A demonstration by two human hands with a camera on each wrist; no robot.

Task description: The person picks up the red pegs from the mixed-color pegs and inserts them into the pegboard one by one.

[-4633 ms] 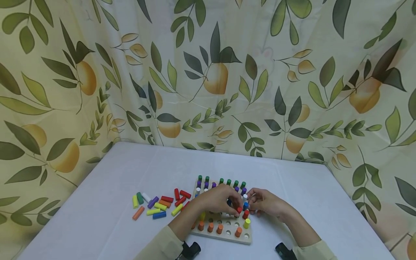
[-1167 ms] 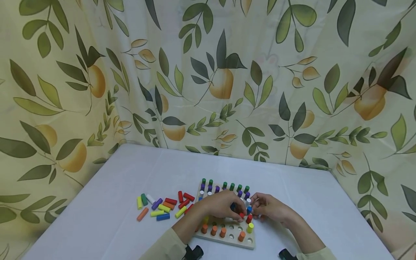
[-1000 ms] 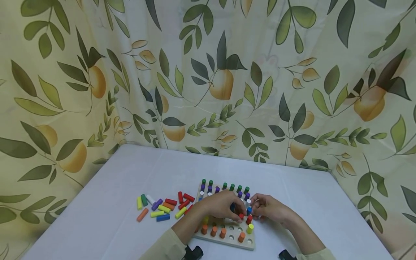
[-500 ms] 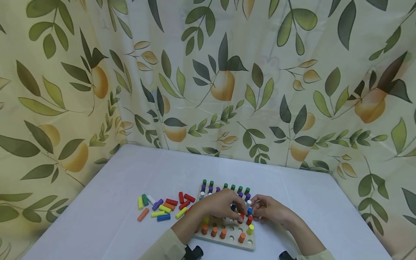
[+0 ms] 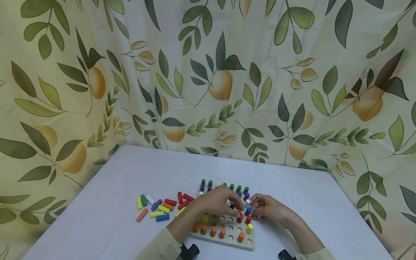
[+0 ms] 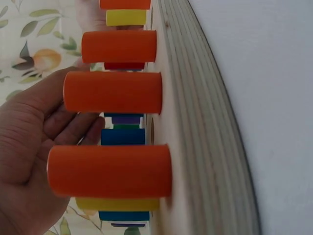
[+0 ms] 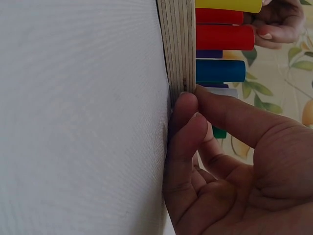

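A wooden pegboard (image 5: 227,243) holds upright coloured pegs in rows. My left hand (image 5: 219,200) is over its middle, fingers bent, thumb tip beside the top of a red peg (image 5: 239,218) standing in a hole. Seen from the right wrist, the left fingertips (image 7: 276,32) are at the free ends of the red pegs; whether they touch is unclear. My right hand (image 5: 269,208) grips the board's right edge, fingertips (image 7: 188,110) against its side, beside a blue peg (image 7: 220,71). Orange pegs (image 6: 110,170) line the near row; my left hand hides part of the middle rows.
Loose pegs in several colours lie on the white table left of the board, among them a blue peg (image 5: 162,217), an orange peg (image 5: 142,215) and a red peg (image 5: 170,202). A leaf-and-fruit patterned curtain (image 5: 201,90) hangs behind the table (image 5: 292,187).
My left hand has risen slightly and shifted left, and more of the red peg by its thumb shows. My right hand keeps its place at the board's edge. The head view has shifted slightly.
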